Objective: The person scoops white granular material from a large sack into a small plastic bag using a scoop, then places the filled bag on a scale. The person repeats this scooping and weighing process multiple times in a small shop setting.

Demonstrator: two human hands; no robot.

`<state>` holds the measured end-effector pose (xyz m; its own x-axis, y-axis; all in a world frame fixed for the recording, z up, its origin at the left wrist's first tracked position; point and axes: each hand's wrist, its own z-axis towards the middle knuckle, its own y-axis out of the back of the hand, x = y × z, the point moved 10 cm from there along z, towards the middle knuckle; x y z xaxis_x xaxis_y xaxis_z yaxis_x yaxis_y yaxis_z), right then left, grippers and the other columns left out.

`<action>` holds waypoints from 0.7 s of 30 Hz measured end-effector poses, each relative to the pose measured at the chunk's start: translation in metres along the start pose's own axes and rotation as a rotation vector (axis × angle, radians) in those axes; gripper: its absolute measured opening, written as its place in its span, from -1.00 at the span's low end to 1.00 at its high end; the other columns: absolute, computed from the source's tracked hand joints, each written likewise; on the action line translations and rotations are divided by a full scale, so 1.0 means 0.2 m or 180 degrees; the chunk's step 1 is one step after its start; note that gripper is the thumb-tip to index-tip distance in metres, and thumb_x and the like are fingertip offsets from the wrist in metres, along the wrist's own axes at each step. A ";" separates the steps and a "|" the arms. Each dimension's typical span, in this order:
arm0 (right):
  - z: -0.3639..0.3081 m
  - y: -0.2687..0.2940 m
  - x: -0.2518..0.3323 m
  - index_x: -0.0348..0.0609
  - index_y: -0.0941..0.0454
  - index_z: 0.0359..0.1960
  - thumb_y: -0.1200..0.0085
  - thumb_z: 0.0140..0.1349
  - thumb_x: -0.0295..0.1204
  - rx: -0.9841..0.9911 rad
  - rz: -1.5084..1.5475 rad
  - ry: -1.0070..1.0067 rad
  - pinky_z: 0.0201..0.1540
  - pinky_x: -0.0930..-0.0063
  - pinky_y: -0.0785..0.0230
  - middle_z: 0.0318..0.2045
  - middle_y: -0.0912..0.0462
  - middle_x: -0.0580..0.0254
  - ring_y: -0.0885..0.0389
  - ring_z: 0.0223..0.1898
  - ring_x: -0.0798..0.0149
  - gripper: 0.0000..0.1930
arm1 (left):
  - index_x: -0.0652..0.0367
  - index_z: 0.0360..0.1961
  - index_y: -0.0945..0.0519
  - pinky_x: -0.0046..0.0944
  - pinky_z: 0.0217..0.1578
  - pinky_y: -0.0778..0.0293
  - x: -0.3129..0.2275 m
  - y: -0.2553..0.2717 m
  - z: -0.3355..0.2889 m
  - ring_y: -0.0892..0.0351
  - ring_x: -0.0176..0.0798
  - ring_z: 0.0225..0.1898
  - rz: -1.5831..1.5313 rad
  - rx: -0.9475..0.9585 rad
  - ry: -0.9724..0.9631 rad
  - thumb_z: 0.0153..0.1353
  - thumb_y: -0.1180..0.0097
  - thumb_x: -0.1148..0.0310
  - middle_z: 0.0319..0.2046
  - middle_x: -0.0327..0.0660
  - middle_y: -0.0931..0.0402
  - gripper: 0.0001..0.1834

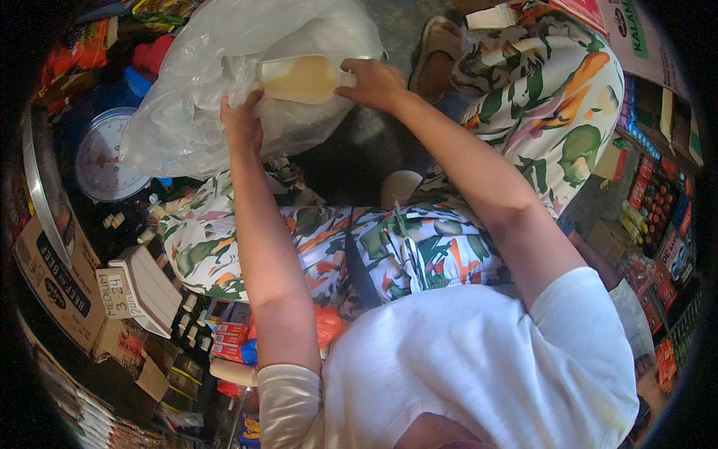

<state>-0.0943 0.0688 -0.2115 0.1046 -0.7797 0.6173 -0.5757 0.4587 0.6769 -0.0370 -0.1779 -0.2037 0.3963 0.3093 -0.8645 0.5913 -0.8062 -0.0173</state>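
Note:
My right hand [374, 84] is closed around the handle of a pale scoop [323, 88], held level over a large translucent plastic bag [187, 112]. Something cream-yellow lies in the scoop's bowl; I cannot tell just what it is. At the scoop's front end, my left hand [241, 123] is closed on a small clear plastic bag [238, 73], its fingers partly hidden by the film. The small bag's mouth meets the scoop's front edge, and its outline blends into the large bag behind.
Left of the large bag stands a round dial scale [112, 153]. Cardboard boxes [60, 280] and a white tray with a handwritten card [120, 292] are at the left. Packed goods [658, 202] line the right side. My patterned trouser legs [538, 112] surround the work.

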 end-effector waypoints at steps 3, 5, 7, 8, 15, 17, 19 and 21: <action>0.04 -0.06 -0.04 -0.07 -0.48 0.02 -0.17 -0.02 -0.08 0.0128 -0.0023 -0.0078 -0.02 0.19 -0.39 -0.11 -0.59 0.05 -0.56 -0.06 0.04 -0.44 | 0.23 -0.05 -0.40 -0.21 -0.27 -0.53 0.04 -0.02 0.00 -0.55 -0.15 -0.22 -0.0115 0.0148 0.0166 0.03 -0.20 0.59 -0.20 -0.11 -0.51 -0.58; 0.06 -0.09 -0.06 -0.07 -0.47 0.02 -0.16 -0.01 -0.09 0.0135 -0.0049 -0.0017 -0.01 0.20 -0.39 -0.09 -0.58 0.07 -0.54 -0.03 0.05 -0.45 | 0.23 -0.03 -0.38 -0.22 -0.25 -0.53 0.09 0.00 0.00 -0.55 -0.17 -0.20 -0.0004 0.0091 0.0456 0.06 -0.17 0.59 -0.17 -0.13 -0.50 -0.58; 0.07 -0.13 -0.07 -0.07 -0.47 0.03 -0.16 0.00 -0.11 0.0145 -0.0071 0.0049 -0.02 0.20 -0.39 -0.08 -0.58 0.08 -0.54 -0.03 0.05 -0.46 | 0.21 -0.01 -0.38 -0.24 -0.26 -0.54 0.12 -0.03 -0.01 -0.54 -0.19 -0.18 -0.0063 0.0275 0.0601 0.07 -0.16 0.60 -0.15 -0.15 -0.50 -0.57; 0.07 -0.14 -0.08 -0.07 -0.47 0.03 -0.16 0.01 -0.12 0.0141 -0.0090 0.0073 -0.02 0.20 -0.39 -0.08 -0.58 0.09 -0.53 -0.03 0.04 -0.46 | 0.20 0.00 -0.38 -0.25 -0.26 -0.54 0.14 -0.03 -0.01 -0.53 -0.20 -0.17 -0.0029 0.0272 0.0686 0.07 -0.15 0.60 -0.14 -0.16 -0.49 -0.57; 0.10 -0.20 -0.15 -0.16 -0.49 -0.10 -0.16 0.01 -0.17 0.0170 -0.0249 -0.0117 -0.04 0.16 -0.39 -0.14 -0.58 -0.02 -0.55 -0.07 0.01 -0.55 | 0.19 0.03 -0.38 -0.25 -0.25 -0.54 0.19 -0.07 0.04 -0.54 -0.19 -0.16 -0.0060 0.0517 0.0345 0.03 -0.11 0.67 -0.14 -0.16 -0.50 -0.52; 0.11 -0.19 -0.13 -0.20 -0.48 -0.14 -0.15 0.00 -0.19 0.0072 -0.0304 -0.0113 -0.06 0.12 -0.39 -0.16 -0.57 -0.08 -0.55 -0.10 -0.03 -0.58 | 0.20 0.03 -0.37 -0.24 -0.24 -0.55 0.20 -0.07 0.06 -0.54 -0.18 -0.17 -0.0189 0.0635 0.0281 0.02 -0.09 0.69 -0.14 -0.16 -0.50 -0.51; 0.10 -0.09 0.00 -0.22 -0.48 -0.14 -0.13 0.01 -0.24 -0.0710 -0.0456 0.0342 -0.09 0.12 -0.39 -0.15 -0.56 -0.09 -0.55 -0.11 -0.04 -0.60 | 0.16 0.06 -0.34 -0.18 -0.21 -0.50 0.21 -0.05 0.08 -0.51 -0.16 -0.11 0.0044 0.0577 0.0257 0.05 -0.10 0.64 -0.10 -0.12 -0.48 -0.49; 0.10 -0.09 0.12 -0.24 -0.48 -0.13 -0.16 0.01 -0.24 -0.0934 0.0124 0.0564 -0.09 0.15 -0.38 -0.17 -0.57 -0.06 -0.55 -0.14 -0.03 -0.58 | 0.13 0.08 -0.32 -0.15 -0.19 -0.48 0.20 -0.04 0.07 -0.50 -0.16 -0.08 0.0093 0.0561 0.0241 0.07 -0.10 0.63 -0.09 -0.11 -0.47 -0.49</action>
<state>-0.0976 0.0339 -0.2177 0.2410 -0.6849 0.6876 -0.3270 0.6098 0.7220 -0.0366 -0.1657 -0.2459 0.4673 0.3161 -0.8257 0.4493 -0.8892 -0.0862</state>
